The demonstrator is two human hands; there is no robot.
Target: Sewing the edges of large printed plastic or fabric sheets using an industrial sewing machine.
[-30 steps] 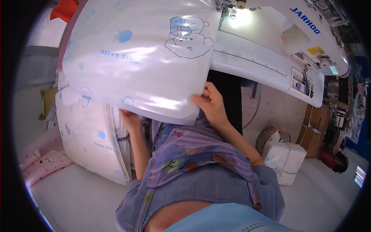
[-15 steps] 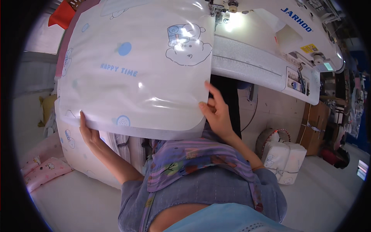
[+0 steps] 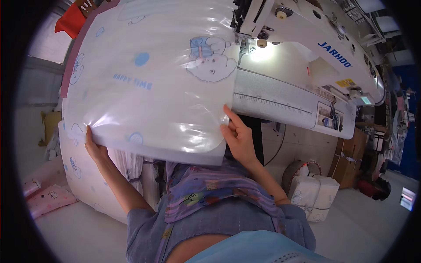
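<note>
A glossy white plastic sheet (image 3: 162, 114) with pale blue cartoon prints spreads across the table in front of me. Its near edge, with a translucent rim, hangs close to my apron. My left hand (image 3: 96, 149) pinches the sheet near its near left corner, where creases fan out from the fingertip. At the right edge, close to the rounded near corner, my right hand (image 3: 240, 139) grips the sheet between thumb and fingers. The sheet's far right edge lies beside the lit needle area of a white sewing machine (image 3: 302, 39).
A ruler-marked machine bed (image 3: 274, 101) extends to the right. More printed sheeting (image 3: 83, 175) drapes at the left, above pink cloth (image 3: 52, 197). A tied white bundle (image 3: 313, 195) stands on the floor at the right, near cardboard boxes (image 3: 348, 153).
My right hand's fingers have closed onto the sheet's edge; the index finger was stretched out before. Creases at the left fingertip are sharper. The machine sits lower in view.
</note>
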